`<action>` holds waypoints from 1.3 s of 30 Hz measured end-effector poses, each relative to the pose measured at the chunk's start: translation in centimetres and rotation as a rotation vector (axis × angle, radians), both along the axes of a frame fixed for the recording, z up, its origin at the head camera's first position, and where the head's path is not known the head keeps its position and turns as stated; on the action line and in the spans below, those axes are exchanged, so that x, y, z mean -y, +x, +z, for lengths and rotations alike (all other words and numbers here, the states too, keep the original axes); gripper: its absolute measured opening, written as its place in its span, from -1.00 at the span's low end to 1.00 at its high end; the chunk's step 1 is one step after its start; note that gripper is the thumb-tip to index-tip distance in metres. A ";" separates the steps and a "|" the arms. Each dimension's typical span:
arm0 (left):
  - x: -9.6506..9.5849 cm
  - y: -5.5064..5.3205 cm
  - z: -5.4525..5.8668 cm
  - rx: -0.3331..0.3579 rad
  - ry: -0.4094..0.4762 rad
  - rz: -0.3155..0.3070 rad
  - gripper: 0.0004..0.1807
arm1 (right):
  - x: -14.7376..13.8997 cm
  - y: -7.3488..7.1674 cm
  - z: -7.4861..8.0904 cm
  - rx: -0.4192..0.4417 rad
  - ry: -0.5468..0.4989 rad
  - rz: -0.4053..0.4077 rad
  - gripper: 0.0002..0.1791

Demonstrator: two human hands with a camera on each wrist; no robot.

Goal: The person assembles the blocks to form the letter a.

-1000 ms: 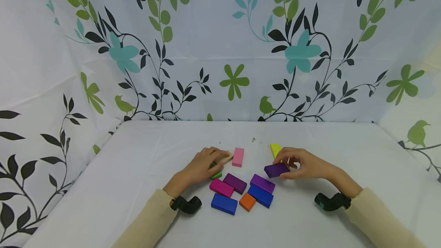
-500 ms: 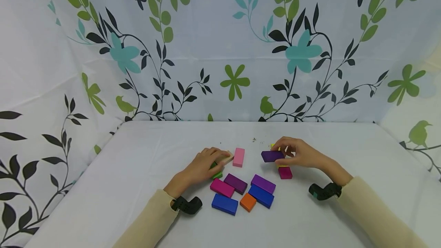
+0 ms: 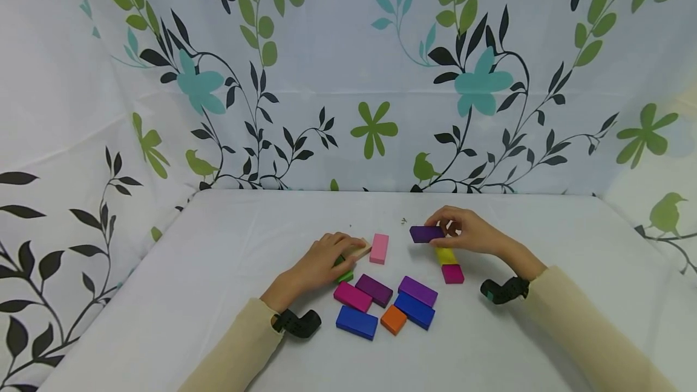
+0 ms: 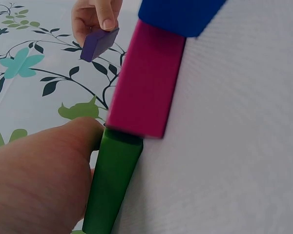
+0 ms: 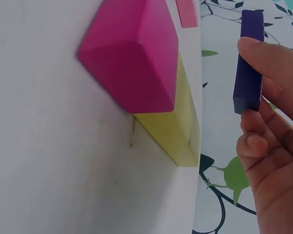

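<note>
My right hand [image 3: 468, 231] pinches a dark purple block [image 3: 426, 234] between thumb and fingers. It holds the block up over the far part of the table, and the right wrist view shows the purple block [image 5: 249, 63] in the fingertips. Below that hand, a yellow block [image 3: 446, 256] and a magenta block [image 3: 452, 274] stand end to end. My left hand [image 3: 318, 262] rests over a plain wood block [image 3: 359, 249] and a green block [image 3: 344, 276], partly hiding both. The left wrist view has the green block [image 4: 112, 180] right beside the hand.
A pink block [image 3: 379, 248] lies beside the wood one. Nearer me sit a magenta block [image 3: 353, 296], a plum block [image 3: 374, 290], a violet block [image 3: 417, 291], two blue blocks, one at left [image 3: 356, 322], and an orange block [image 3: 394, 319]. A patterned cloth [image 3: 327, 77] hangs behind the table.
My right hand has carried the dark purple block away from me and slightly left, up past the yellow block. The yellow and magenta blocks now show below it. My left hand has stayed put.
</note>
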State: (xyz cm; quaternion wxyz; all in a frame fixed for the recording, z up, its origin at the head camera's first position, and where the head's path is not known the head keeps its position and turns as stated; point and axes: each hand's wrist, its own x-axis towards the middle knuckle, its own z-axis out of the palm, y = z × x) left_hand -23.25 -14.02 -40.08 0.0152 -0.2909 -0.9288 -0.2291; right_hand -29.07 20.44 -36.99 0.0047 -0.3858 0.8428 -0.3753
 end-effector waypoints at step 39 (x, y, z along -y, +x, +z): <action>-0.1 -0.1 -0.1 0.013 -0.006 0.014 -0.60 | 2.4 -2.7 0.7 0.046 0.142 -0.106 -0.58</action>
